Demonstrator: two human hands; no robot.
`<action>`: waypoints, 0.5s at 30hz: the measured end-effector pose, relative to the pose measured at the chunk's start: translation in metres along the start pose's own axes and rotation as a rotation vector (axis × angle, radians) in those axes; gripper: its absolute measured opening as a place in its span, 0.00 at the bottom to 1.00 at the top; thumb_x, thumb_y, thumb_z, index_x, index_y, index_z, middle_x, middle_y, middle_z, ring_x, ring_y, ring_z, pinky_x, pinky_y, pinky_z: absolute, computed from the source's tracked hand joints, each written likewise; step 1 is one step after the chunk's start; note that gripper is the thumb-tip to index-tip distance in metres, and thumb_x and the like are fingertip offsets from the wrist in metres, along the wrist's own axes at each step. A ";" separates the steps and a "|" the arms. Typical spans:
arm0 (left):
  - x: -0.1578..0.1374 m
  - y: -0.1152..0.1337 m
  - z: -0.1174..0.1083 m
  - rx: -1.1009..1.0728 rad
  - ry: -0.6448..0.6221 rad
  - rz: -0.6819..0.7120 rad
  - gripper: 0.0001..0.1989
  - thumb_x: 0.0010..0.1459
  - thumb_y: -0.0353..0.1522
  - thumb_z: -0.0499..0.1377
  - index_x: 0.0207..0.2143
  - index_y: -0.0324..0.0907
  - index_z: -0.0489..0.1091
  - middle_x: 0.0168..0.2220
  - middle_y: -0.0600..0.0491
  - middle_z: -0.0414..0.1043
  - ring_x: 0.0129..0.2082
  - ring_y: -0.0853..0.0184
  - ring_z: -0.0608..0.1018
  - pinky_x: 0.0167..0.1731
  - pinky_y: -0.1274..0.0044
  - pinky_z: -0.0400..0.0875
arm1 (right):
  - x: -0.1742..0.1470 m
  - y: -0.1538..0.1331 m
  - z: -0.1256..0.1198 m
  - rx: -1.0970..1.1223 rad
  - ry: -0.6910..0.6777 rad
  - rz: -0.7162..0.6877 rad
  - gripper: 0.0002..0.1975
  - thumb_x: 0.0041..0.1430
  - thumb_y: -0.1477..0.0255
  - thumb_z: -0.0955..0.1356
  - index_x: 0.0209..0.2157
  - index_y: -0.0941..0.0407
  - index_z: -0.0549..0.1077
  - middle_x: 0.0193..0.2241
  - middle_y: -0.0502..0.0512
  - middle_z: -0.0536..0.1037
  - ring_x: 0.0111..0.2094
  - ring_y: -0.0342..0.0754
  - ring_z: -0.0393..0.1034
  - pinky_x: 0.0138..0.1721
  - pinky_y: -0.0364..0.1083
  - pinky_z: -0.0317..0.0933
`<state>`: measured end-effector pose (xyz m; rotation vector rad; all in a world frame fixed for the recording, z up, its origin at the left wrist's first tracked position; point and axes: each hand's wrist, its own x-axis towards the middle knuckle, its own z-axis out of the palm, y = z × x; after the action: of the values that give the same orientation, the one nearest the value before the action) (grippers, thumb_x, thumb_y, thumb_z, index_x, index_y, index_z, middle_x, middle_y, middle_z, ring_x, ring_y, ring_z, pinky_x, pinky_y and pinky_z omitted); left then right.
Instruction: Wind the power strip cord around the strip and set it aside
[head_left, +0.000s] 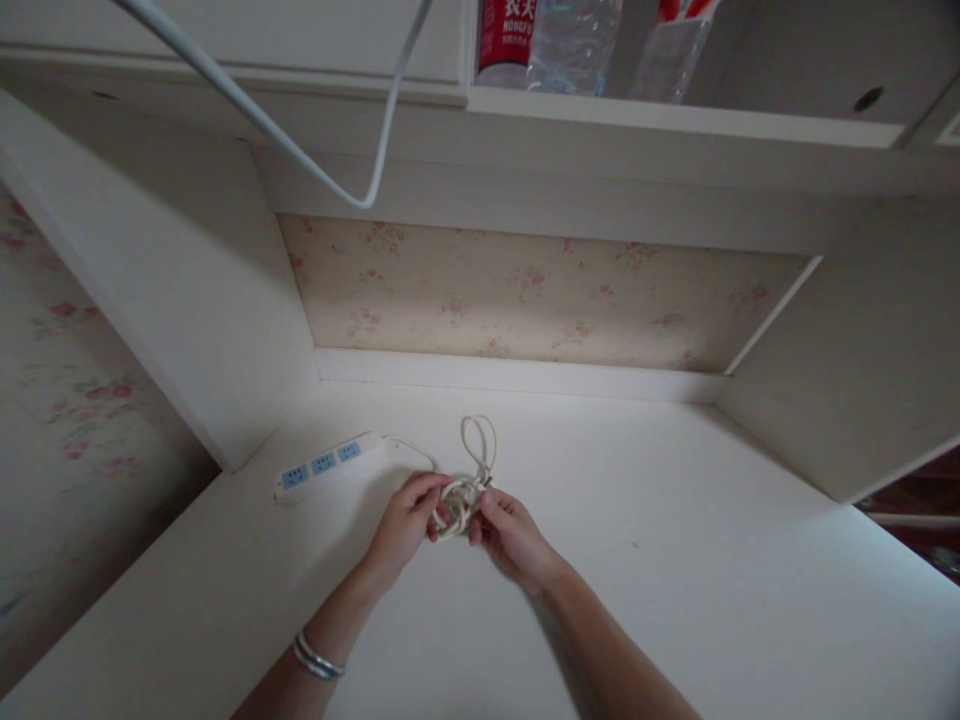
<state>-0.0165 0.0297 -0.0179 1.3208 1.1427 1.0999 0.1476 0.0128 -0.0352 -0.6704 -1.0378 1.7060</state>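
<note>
Between my two hands is a tangled bundle of off-white power cord, held just over the white desktop. My left hand pinches the bundle's left side with thumb and fingers. On its right side my right hand grips the cord, fingers curled around it. A loop of the cord sticks out beyond my hands toward the back of the desk. To the left lies a white power strip with three blue socket blocks, and its cord runs to the bundle. My fingers partly hide the bundle's middle.
The white desktop has side panels left and right and a floral-papered wall behind. Overhead, a shelf holds a red-labelled bottle and clear plastic containers. A bent white cable or arm hangs across the upper left.
</note>
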 end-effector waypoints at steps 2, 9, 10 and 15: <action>0.001 -0.001 0.000 0.075 0.035 0.081 0.15 0.55 0.39 0.54 0.38 0.39 0.73 0.36 0.49 0.67 0.25 0.69 0.71 0.16 0.80 0.63 | -0.001 -0.004 0.002 0.010 -0.010 -0.022 0.19 0.58 0.58 0.67 0.26 0.60 0.71 0.22 0.53 0.72 0.27 0.42 0.64 0.33 0.42 0.55; 0.000 0.002 -0.002 0.198 0.044 0.242 0.12 0.58 0.36 0.54 0.37 0.42 0.75 0.40 0.50 0.66 0.42 0.64 0.71 0.38 0.76 0.69 | -0.005 -0.008 0.006 0.042 0.038 -0.027 0.14 0.51 0.64 0.73 0.33 0.59 0.71 0.18 0.47 0.70 0.23 0.40 0.60 0.29 0.41 0.52; -0.001 0.003 -0.002 0.203 0.025 0.249 0.12 0.59 0.37 0.54 0.38 0.42 0.74 0.40 0.50 0.66 0.42 0.64 0.72 0.39 0.75 0.69 | -0.005 -0.007 0.006 0.040 0.045 -0.023 0.14 0.50 0.64 0.74 0.33 0.59 0.71 0.19 0.47 0.70 0.22 0.39 0.60 0.28 0.40 0.51; -0.006 0.004 0.000 0.209 -0.039 0.263 0.15 0.55 0.39 0.60 0.43 0.41 0.71 0.43 0.49 0.64 0.42 0.63 0.72 0.41 0.73 0.70 | -0.004 -0.009 0.005 0.013 0.079 -0.006 0.16 0.46 0.64 0.76 0.32 0.59 0.71 0.24 0.47 0.71 0.18 0.36 0.58 0.23 0.40 0.52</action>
<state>-0.0165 0.0237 -0.0136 1.6862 1.0996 1.1598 0.1485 0.0088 -0.0250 -0.7196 -0.9713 1.6661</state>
